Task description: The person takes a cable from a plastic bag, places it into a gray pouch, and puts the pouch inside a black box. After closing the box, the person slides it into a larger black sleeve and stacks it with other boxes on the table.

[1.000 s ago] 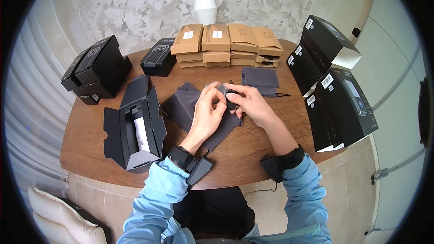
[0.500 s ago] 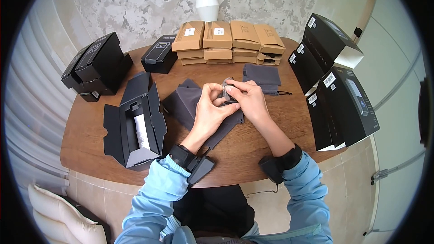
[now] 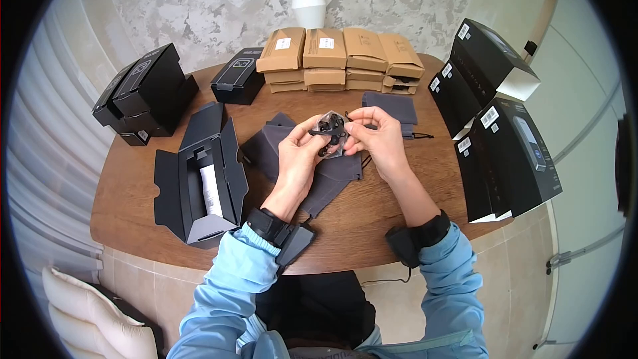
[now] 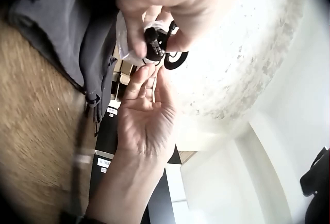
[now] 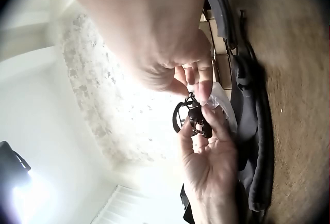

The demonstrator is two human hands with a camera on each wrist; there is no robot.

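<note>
My left hand (image 3: 297, 156) pinches a small black hooked clip (image 5: 197, 121) between thumb and fingers, above the table. A curved black hook and thin black loops show on it in both wrist views. Around and behind it is a crinkled clear plastic bag (image 5: 224, 109). On the other side, my right hand (image 3: 380, 141) pinches the clip's edge with its thumb and fingertips; its other fingers are bent. Grey drawstring pouches (image 3: 325, 189) lie on the table under the hands.
An open black box (image 3: 231, 179) with a white tube (image 3: 210, 189) in it stands left of the hands. Stacked brown cartons (image 3: 364, 50) line the back. Black boxes stand at the left (image 3: 149, 86) and right (image 3: 508, 153). Another grey pouch (image 3: 392, 108) lies behind the right hand.
The hands have drawn slightly apart and turned the clip and bag, so the black parts now show between them. The right hand has shifted a little to the right.
</note>
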